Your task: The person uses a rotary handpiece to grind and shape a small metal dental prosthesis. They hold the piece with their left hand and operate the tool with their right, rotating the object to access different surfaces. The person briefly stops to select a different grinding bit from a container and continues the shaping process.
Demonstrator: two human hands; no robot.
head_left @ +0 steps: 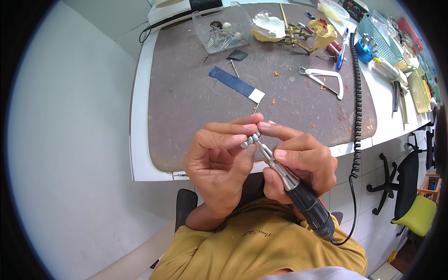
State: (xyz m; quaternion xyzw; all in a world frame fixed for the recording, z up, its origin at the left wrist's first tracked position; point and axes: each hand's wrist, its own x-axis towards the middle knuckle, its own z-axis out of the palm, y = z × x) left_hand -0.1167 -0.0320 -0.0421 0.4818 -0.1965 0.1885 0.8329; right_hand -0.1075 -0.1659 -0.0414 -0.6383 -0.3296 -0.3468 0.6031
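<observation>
Gripping a rotary handpiece in our right hand, our left hand pinching a small metal dental piece

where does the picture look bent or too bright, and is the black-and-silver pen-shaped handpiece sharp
In the head view, the white tabletop edges bow with the wide lens; in that view its right-hand strip looks very bright; also in the head view, the black-and-silver pen-shaped handpiece has clear outlines, but the small silvery metal piece is too small to judge.
</observation>
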